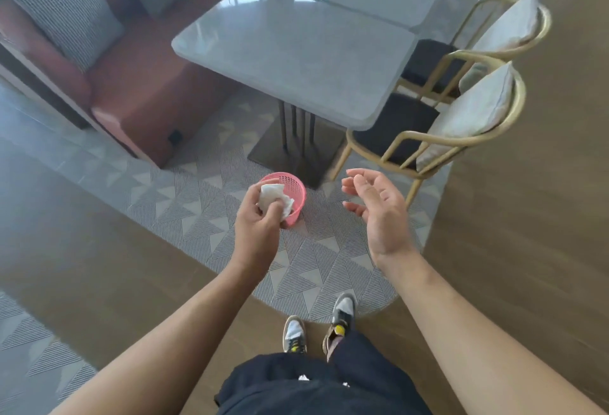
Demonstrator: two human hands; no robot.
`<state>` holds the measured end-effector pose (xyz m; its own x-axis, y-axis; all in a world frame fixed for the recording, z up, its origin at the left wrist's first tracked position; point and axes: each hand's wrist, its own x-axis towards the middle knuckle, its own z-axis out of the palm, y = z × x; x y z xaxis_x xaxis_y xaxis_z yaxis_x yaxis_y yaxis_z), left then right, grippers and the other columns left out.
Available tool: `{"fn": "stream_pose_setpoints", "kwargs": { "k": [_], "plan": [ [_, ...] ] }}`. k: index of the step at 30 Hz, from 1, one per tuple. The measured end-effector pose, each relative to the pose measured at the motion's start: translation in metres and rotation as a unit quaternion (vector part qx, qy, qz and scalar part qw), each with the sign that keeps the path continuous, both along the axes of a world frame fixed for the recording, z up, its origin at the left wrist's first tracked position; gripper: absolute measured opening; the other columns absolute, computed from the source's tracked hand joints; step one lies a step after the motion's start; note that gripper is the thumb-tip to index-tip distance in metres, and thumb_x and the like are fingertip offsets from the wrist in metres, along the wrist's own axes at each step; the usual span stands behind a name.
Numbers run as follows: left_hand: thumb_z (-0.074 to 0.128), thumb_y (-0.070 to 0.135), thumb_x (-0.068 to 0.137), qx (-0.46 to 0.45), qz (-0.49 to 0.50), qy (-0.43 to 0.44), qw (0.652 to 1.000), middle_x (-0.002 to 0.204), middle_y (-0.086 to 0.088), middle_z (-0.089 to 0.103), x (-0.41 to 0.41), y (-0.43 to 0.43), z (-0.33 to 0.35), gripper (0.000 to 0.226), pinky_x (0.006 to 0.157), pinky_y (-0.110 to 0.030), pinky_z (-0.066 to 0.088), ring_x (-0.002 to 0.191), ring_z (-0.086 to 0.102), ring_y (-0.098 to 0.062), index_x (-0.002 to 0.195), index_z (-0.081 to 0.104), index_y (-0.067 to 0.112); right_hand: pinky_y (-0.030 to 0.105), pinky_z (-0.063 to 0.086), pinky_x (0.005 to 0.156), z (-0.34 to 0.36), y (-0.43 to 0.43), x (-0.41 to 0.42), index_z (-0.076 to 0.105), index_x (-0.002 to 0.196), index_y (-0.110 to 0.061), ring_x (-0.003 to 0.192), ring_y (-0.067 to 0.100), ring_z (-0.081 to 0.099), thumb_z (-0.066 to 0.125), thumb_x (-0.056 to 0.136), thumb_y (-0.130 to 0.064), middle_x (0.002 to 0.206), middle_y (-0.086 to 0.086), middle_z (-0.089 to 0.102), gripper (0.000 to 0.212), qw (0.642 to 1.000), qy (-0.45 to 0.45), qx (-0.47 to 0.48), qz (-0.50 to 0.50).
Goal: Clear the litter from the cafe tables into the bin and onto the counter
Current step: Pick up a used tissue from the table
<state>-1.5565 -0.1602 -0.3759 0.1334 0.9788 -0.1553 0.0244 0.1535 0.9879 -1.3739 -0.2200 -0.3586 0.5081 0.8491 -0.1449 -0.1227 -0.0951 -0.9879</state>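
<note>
The left hand (255, 227) fingers squeeze a white tissue (273, 199) over the pink bin (291, 190); the right hand (379, 213) fingers are spread apart.

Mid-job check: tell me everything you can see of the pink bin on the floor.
The pink bin is a small round basket, plastic by its look, with perforated mesh walls and a solid rim. It stands upright on the patterned grey floor, close to the dark table base. The left hand, gripping crumpled white tissue, covers its near left side in the picture, so its contents cannot be seen. Whether the hand touches it cannot be told.
</note>
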Motion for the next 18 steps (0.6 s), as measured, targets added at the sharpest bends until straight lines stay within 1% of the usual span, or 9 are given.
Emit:
{"fn": "stream_pose_setpoints", "kwargs": {
  "k": [2, 3, 5, 7, 9, 13, 16, 18],
  "plan": [
    [0.064, 0.018, 0.087, -0.016, 0.009, -0.002, 1.0, 0.089, 0.0, 0.069, 0.014, 0.021, -0.009, 0.016, 0.069, -0.037, 0.056, 0.077, 0.063, -0.014, 0.101, 0.069, 0.025, 0.035, 0.06, 0.088, -0.008, 0.025, 0.015, 0.074, 0.111, -0.024, 0.107, 0.014, 0.071, 0.059, 0.095, -0.041, 0.109, -0.002, 0.075, 0.028, 1.0, 0.003, -0.008, 0.009],
    [0.064, 0.016, 0.089, -0.024, 0.013, -0.001, 1.0, 0.089, 0.0, 0.069, 0.02, 0.031, -0.014, 0.014, 0.069, -0.038, 0.055, 0.078, 0.063, -0.015, 0.1, 0.069, 0.024, 0.036, 0.06, 0.089, -0.012, 0.036, 0.022, 0.074, 0.111, -0.024, 0.107, 0.015, 0.071, 0.059, 0.095, -0.041, 0.108, -0.003, 0.075, 0.028, 1.0, 0.005, -0.013, 0.013],
    [0.065, 0.01, 0.094, -0.036, 0.022, 0.001, 0.999, 0.086, 0.004, 0.071, 0.033, 0.05, -0.023, 0.016, 0.065, -0.031, 0.057, 0.075, 0.066, -0.012, 0.1, 0.069, 0.024, 0.037, 0.06, 0.091, -0.02, 0.06, 0.038, 0.074, 0.112, -0.023, 0.107, 0.016, 0.071, 0.059, 0.096, -0.042, 0.106, -0.004, 0.076, 0.029, 0.999, 0.011, -0.019, 0.025],
    [0.066, 0.012, 0.094, -0.056, 0.04, 0.004, 0.998, 0.088, 0.006, 0.073, 0.044, 0.069, -0.031, 0.016, 0.062, -0.024, 0.057, 0.075, 0.07, -0.008, 0.101, 0.07, 0.026, 0.037, 0.06, 0.092, -0.025, 0.084, 0.053, 0.073, 0.113, -0.022, 0.106, 0.013, 0.071, 0.059, 0.096, -0.042, 0.104, -0.007, 0.076, 0.03, 0.998, 0.026, -0.026, 0.043],
    [0.067, 0.016, 0.094, -0.08, 0.061, 0.002, 0.995, 0.094, 0.002, 0.073, 0.055, 0.088, -0.041, 0.011, 0.063, -0.022, 0.057, 0.077, 0.072, -0.008, 0.101, 0.07, 0.024, 0.037, 0.059, 0.092, -0.029, 0.109, 0.068, 0.073, 0.113, -0.022, 0.104, 0.01, 0.071, 0.059, 0.096, -0.042, 0.102, -0.01, 0.076, 0.03, 0.997, 0.03, -0.033, 0.062],
    [0.066, 0.012, 0.1, -0.149, 0.104, 0.001, 0.983, 0.113, -0.012, 0.07, 0.073, 0.129, -0.07, 0.011, 0.065, -0.021, 0.057, 0.083, 0.073, -0.01, 0.109, 0.067, 0.018, 0.04, 0.06, 0.093, -0.044, 0.159, 0.09, 0.074, 0.112, -0.022, 0.105, 0.01, 0.071, 0.056, 0.096, -0.046, 0.104, -0.009, 0.076, 0.034, 0.995, 0.019, -0.056, 0.086],
    [0.063, 0.012, 0.102, -0.204, 0.131, -0.006, 0.97, 0.123, -0.015, 0.067, 0.084, 0.157, -0.093, 0.013, 0.067, -0.023, 0.058, 0.095, 0.071, -0.019, 0.115, 0.065, 0.014, 0.035, 0.06, 0.09, -0.06, 0.193, 0.098, 0.074, 0.109, -0.025, 0.105, 0.009, 0.071, 0.054, 0.098, -0.047, 0.104, -0.009, 0.075, 0.032, 0.991, 0.018, -0.075, 0.106],
    [0.062, 0.011, 0.104, -0.231, 0.136, -0.006, 0.963, 0.128, -0.018, 0.065, 0.091, 0.176, -0.112, 0.016, 0.068, -0.024, 0.059, 0.097, 0.069, -0.021, 0.12, 0.064, 0.01, 0.031, 0.059, 0.086, -0.075, 0.214, 0.101, 0.074, 0.108, -0.025, 0.099, 0.004, 0.07, 0.054, 0.1, -0.044, 0.1, -0.012, 0.075, 0.028, 0.99, 0.019, -0.085, 0.108]
  ]
}}
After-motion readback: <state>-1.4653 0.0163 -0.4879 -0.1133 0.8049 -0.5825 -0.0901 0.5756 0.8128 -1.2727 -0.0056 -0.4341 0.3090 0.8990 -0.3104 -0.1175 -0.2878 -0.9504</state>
